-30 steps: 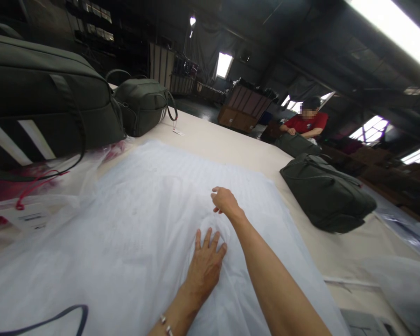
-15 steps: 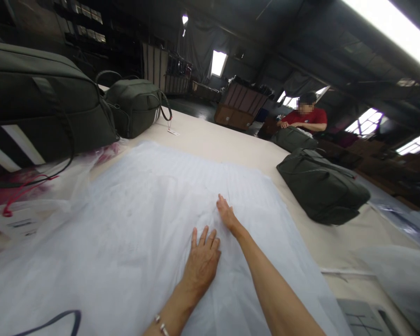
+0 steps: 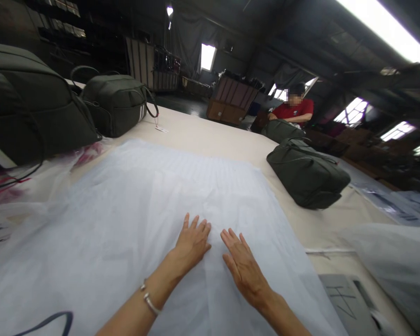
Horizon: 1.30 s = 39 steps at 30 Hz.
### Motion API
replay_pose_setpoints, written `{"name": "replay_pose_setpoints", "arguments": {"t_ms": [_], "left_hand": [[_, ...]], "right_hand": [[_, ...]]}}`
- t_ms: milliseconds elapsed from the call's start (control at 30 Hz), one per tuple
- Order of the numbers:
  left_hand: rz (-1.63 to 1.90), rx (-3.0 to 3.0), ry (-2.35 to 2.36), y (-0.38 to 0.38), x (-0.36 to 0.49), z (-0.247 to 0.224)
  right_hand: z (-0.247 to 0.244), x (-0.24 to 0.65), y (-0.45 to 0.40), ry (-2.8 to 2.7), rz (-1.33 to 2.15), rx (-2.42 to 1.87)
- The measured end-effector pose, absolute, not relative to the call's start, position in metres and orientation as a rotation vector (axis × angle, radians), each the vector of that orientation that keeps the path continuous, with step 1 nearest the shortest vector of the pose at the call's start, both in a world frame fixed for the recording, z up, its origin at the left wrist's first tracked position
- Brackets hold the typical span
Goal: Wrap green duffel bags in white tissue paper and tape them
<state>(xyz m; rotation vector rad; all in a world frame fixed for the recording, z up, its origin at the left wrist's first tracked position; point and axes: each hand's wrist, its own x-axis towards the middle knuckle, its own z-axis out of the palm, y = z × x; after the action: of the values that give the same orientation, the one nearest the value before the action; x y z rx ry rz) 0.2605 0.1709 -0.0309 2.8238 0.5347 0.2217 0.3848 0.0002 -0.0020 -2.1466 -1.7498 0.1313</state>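
Thin, whitish translucent sheeting [image 3: 126, 224], likely plastic or tissue, is spread over the table in front of me, with faint creases running through it. My left hand [image 3: 193, 239] rests on it, palm down with the fingers spread, and a silver bracelet circles that wrist. Just to its right, my right hand [image 3: 243, 263] is stretched out flat at the sheet's surface, thumb apart from the fingers. Neither hand grips anything. A dark strap loop [image 3: 68, 322] shows at the lower left on the sheet.
Dark green bags stand at the left [image 3: 31, 107], behind it [image 3: 115, 102] and at the right [image 3: 308, 172]. A co-worker in a red shirt [image 3: 301, 109] handles another bag [image 3: 283, 130]. A grey marked panel [image 3: 346, 303] and clear plastic [image 3: 395, 261] lie at the lower right.
My right hand has drawn back toward me and now lies flat beside the left. The left hand has moved slightly up and left. The view has shifted a little.
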Motion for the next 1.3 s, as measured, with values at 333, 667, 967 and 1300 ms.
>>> {"name": "replay_pose_setpoints", "arguments": {"t_ms": [333,667,967,1300], "left_hand": [[0.39,2.88,0.512,0.172,0.257,-0.046],[0.27,2.872,0.688,0.151,0.219,-0.042],[0.185,2.892,0.603,0.178,0.242,-0.045],[0.238,2.908,0.632,0.196,0.259,-0.004]], "right_hand": [[-0.018,0.337,-0.098,-2.059,-0.275,-2.017],[-0.033,0.265,-0.117,-1.968,0.033,-2.193],[-0.038,0.271,-0.09,-1.776,0.164,-2.31],[0.002,0.305,-0.061,-1.492,0.198,-2.25]]}}
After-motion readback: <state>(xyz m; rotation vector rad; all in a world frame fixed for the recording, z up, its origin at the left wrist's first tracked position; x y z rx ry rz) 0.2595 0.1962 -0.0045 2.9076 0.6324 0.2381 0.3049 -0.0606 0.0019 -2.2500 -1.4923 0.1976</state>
